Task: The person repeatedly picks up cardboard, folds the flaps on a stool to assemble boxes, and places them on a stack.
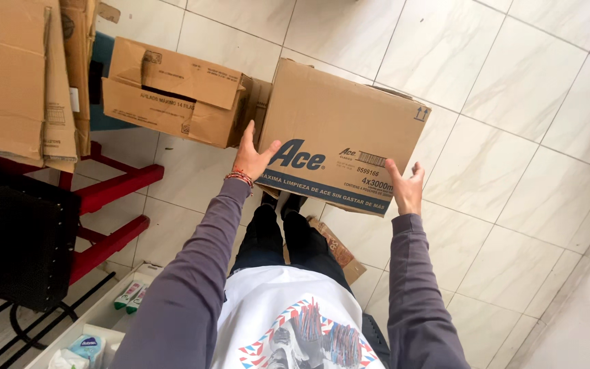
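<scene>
Large carton: a brown cardboard box point(339, 133) with blue printing on its near face was held up above the pale tiled floor point(513, 137), in the middle of the view, just in front of the person.
Left hand: the left hand point(253, 156) was pressed flat against the left end of the cardboard box, fingers spread upward along the edge, clamped against it rather than curled around it. A red beaded bracelet point(239, 178) was worn at that wrist.
Right hand: the right hand point(405, 186) was set against the box's near right corner, fingers slightly bent, gripping the lower edge.
Sleeves: both arms were covered in grey-purple sleeves point(192, 273).
Second carton: an open brown box point(172, 92) was seen to the far left, touching or just beside the held one.
Far left: flattened cardboard point(15, 75) was stacked over a red metal frame point(114, 188).
Near left: a white tray point(97, 321) holding small packets was seen by the floor.
Below the box: a flat piece of cardboard point(336, 249) lay by the person's feet.
</scene>
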